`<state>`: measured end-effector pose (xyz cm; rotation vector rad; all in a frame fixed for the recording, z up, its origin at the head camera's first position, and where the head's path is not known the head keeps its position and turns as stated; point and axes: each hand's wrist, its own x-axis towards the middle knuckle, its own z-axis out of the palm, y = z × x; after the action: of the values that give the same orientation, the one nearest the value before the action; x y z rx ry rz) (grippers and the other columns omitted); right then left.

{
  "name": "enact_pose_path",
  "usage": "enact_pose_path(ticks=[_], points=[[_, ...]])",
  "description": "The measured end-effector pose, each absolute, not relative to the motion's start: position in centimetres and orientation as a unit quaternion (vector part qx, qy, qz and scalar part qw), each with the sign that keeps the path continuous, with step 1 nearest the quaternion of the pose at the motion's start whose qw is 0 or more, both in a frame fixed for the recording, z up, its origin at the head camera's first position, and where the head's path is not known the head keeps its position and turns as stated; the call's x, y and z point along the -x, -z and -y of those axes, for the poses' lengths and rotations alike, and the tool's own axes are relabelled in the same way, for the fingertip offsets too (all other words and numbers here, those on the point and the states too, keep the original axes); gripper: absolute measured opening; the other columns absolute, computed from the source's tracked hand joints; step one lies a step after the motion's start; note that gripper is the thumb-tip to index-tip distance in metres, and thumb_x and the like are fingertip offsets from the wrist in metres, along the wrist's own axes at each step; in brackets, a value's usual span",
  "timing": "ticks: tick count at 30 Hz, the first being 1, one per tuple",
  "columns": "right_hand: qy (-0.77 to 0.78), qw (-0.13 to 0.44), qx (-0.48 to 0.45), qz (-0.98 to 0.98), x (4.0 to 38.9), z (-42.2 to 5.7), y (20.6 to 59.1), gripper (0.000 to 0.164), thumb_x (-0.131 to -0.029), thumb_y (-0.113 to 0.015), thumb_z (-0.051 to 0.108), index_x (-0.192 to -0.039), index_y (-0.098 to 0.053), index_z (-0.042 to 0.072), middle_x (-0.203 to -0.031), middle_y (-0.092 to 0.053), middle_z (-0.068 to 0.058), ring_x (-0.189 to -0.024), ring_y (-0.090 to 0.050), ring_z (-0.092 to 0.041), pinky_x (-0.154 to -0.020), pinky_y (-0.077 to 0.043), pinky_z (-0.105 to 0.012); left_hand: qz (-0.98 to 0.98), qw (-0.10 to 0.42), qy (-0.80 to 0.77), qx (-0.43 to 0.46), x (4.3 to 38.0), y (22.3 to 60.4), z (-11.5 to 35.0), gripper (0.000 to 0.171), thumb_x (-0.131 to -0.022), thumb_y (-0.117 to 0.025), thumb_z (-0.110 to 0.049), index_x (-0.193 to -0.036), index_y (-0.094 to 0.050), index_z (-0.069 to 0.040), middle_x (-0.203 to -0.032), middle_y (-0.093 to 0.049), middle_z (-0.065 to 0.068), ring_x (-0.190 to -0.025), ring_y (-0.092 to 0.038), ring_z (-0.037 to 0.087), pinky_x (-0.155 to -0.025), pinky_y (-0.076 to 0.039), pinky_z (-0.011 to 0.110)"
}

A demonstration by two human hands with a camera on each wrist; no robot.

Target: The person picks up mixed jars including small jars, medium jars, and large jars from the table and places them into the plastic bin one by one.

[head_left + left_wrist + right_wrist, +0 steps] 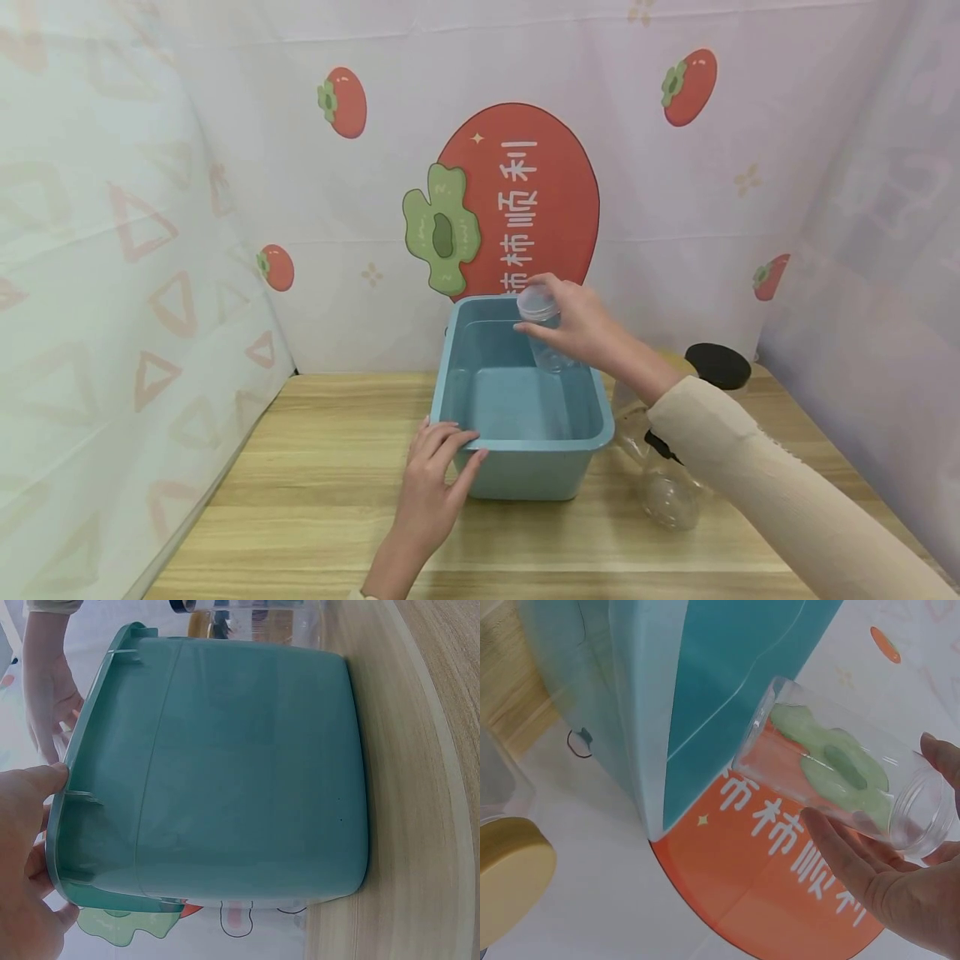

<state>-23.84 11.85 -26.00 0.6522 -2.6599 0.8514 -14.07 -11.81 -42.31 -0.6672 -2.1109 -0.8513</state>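
A blue plastic bin (525,471) stands on the wooden table in the head view. Over its far right part, my right hand (592,325) holds a clear plastic jar (553,357) by its top end, fingers on one side and thumb on the other. The right wrist view shows the jar (825,761) see-through, with the backdrop print visible through it. At the bin's near left corner, my left hand (431,487) grips the rim. The left wrist view has the thumb and fingers of that hand (22,847) on either side of the rim.
Right of the bin, partly behind my right sleeve, are clear jars, one with a black lid (717,365) and one with a yellow lid (516,874). A clear rounded container (670,502) sits nearer. A printed fabric backdrop (360,325) rises behind the table (322,500).
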Motion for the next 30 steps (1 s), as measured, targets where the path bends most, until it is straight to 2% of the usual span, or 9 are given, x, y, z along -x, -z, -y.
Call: enact_pose_path(ticks=[8, 22, 26, 30], points=[[-0.289, 0.125, -0.222, 0.923, 23.83, -11.19, 26.15, 0.072, -0.091, -0.086, 0.025, -0.147, -0.049, -0.002, -0.126, -0.067, -0.022, -0.111, -0.067, -0.036, -0.088, -0.062, -0.050, 0.826, 0.374, 0.331, 0.261, 14.11, 42.39, 11.79, 0.025, -0.083, -0.089, -0.010, -0.104, -0.077, -0.006, -0.103, -0.071, 0.005, -0.111, -0.066, 0.028, -0.111, -0.042, 0.065], [-0.285, 0.126, -0.228, 0.923, 24.05, -11.08, 26.34, 0.072, -0.090, -0.087, 0.024, -0.147, -0.050, -0.001, -0.128, -0.066, -0.022, -0.115, -0.066, -0.036, -0.092, -0.062, -0.050, 0.824, 0.378, 0.330, 0.262, 14.14, 42.40, 11.78, 0.025, -0.083, -0.089, -0.010, -0.105, -0.077, -0.007, -0.103, -0.072, 0.005, -0.111, -0.066, 0.027, -0.112, -0.043, 0.065], [-0.288, 0.125, -0.230, 0.921, 24.12, -11.03, 26.40, 0.074, -0.090, -0.087, 0.027, -0.148, -0.050, -0.001, -0.135, -0.064, -0.022, -0.122, -0.064, -0.037, -0.098, -0.059, -0.053, 0.826, 0.376, 0.330, 0.259, 14.12, 42.40, 11.77, 0.025, -0.083, -0.089, -0.010, -0.105, -0.077, -0.007, -0.103, -0.071, 0.004, -0.112, -0.066, 0.028, -0.117, -0.041, 0.058], [-0.295, 0.124, -0.230, 0.919, 24.05, -11.05, 26.40, 0.076, -0.090, -0.087, 0.030, -0.149, -0.050, 0.000, -0.142, -0.061, -0.023, -0.128, -0.062, -0.039, -0.101, -0.057, -0.056, 0.826, 0.376, 0.330, 0.260, 14.11, 42.36, 11.76, 0.025, -0.083, -0.089, -0.011, -0.105, -0.077, -0.007, -0.103, -0.071, 0.004, -0.112, -0.066, 0.028, -0.116, -0.041, 0.059]])
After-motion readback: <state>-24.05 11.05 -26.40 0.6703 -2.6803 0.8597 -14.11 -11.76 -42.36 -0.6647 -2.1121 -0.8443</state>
